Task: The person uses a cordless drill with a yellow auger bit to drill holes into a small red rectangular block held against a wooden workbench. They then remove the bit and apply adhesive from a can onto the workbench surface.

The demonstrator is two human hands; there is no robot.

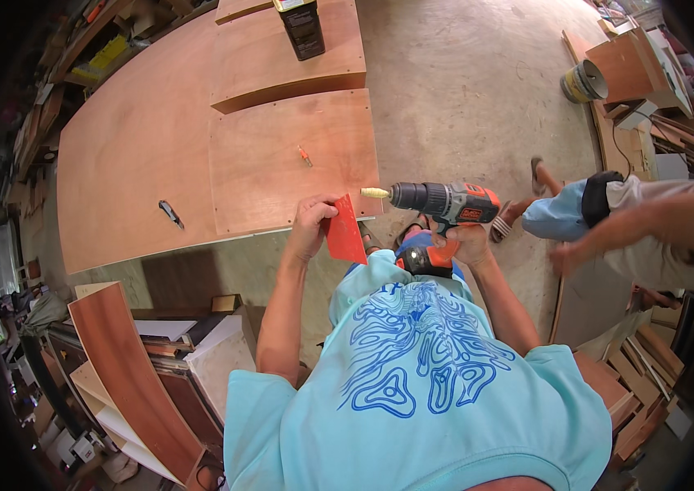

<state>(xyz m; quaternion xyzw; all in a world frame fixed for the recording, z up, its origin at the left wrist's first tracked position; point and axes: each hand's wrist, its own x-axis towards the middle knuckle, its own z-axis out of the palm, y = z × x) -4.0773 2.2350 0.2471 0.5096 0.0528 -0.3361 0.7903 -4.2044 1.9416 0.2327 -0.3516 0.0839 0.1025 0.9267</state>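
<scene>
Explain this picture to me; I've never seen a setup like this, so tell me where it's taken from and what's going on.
There is no machine arm here: the hands are a person's own, bare. The one picture comes from a wide fisheye camera worn on that person's head, looking down, so straight edges bend and the picture's left is the person's left.

The left hand holds a flat red piece. The right hand grips a drill with a pale yellow tip pointing left.

On the brown wooden panels lie a slim dark tool, probably a knife, and a small orange pen-like item; a dark can is farther off. Another person is at the right.
</scene>
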